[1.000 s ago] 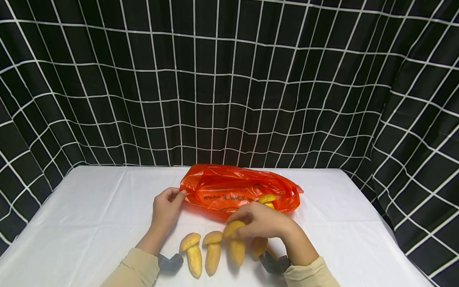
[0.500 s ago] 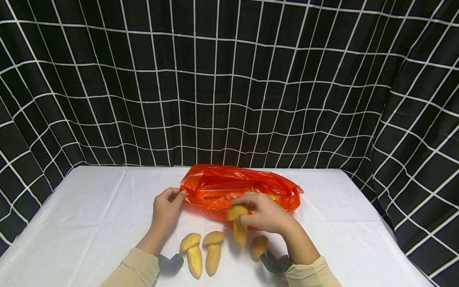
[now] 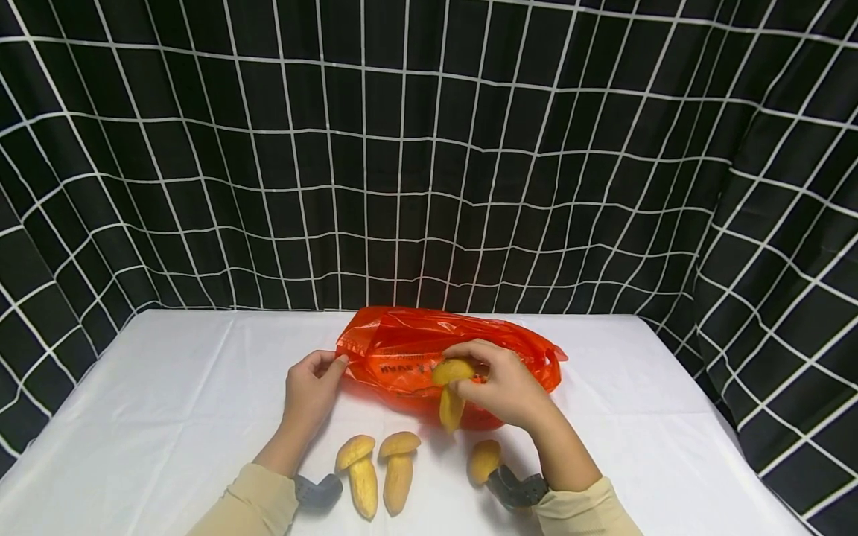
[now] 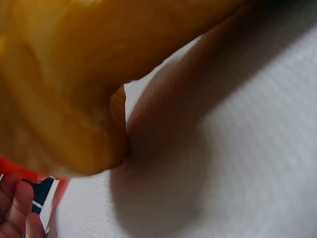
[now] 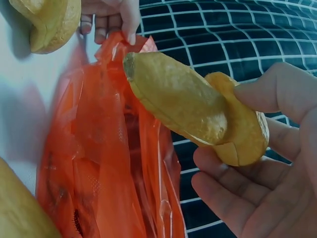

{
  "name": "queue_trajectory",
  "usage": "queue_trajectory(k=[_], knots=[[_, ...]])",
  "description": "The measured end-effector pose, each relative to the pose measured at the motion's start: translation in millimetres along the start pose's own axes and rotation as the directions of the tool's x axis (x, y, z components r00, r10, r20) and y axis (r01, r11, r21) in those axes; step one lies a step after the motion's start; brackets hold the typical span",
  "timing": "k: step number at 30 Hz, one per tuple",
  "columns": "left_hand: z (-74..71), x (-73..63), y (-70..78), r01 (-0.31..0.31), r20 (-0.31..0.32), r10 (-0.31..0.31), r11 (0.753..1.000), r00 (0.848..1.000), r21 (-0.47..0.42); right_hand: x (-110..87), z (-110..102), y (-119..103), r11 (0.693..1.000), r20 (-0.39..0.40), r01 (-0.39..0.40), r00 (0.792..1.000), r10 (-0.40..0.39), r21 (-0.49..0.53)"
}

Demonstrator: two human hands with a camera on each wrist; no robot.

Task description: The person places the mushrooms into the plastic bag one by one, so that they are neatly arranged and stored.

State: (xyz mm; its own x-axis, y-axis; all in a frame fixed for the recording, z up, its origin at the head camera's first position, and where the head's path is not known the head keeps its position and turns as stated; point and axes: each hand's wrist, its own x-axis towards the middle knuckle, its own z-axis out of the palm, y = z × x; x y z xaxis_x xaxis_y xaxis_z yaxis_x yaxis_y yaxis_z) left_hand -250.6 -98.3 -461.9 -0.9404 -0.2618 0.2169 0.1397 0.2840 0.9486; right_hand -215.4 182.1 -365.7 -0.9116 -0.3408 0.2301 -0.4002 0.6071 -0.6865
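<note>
A red plastic bag (image 3: 395, 339) with dark printing lies at the far side of the table, its mouth facing me. My left hand (image 3: 313, 391) pinches the bag's left edge between thumb and fingers. Over the bag's front edge, my right hand (image 3: 499, 383) holds a yellow mushroom (image 3: 452, 372) by its cap, stem hanging down. The right wrist view shows thumb and fingers around the cap (image 5: 242, 134) and the stem (image 5: 173, 94) pointing away from the palm. In the left wrist view a mushroom (image 4: 64, 89) on the table fills the upper left.
Two yellow mushrooms, a left one (image 3: 362, 476) and a right one (image 3: 398, 473), lie side by side in front. Another mushroom (image 3: 485, 461) is partly hidden by the right wrist camera (image 3: 515, 491). A white cloth (image 3: 201, 372) covers the table; a black gridded curtain (image 3: 415, 164) stands behind.
My right hand has lifted the mushroom off the row and carried it away from me to the bag's opening. My left hand has stayed on the bag's edge.
</note>
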Motion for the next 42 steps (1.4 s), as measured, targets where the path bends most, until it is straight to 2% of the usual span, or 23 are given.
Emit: queue_trajectory(k=[7,23,28,38,42], knots=[[-0.6,0.2,-0.3,-0.021,-0.004,0.021,1.000,1.000,-0.017,2.3,0,4,0.999,-0.025,-0.012,1.000,0.013,0.036],[-0.7,0.7,-0.6,-0.011,0.007,0.011,1.000,1.000,-0.029,5.4,-2,10,0.983,-0.090,-0.083,0.991,0.099,0.164],[-0.5,0.8,-0.7,-0.006,0.008,0.006,0.999,1.000,-0.032,6.0,-3,11,0.967,-0.114,-0.121,0.982,0.149,0.222],[-0.4,0.7,-1.5,-0.012,0.008,0.012,0.999,1.000,-0.037,7.2,-5,17,0.954,-0.187,-0.196,0.953,0.239,0.225],[-0.1,0.7,-1.6,-0.015,0.003,0.015,1.000,1.000,-0.027,7.7,-6,18,0.943,-0.207,-0.213,0.941,0.269,0.256]])
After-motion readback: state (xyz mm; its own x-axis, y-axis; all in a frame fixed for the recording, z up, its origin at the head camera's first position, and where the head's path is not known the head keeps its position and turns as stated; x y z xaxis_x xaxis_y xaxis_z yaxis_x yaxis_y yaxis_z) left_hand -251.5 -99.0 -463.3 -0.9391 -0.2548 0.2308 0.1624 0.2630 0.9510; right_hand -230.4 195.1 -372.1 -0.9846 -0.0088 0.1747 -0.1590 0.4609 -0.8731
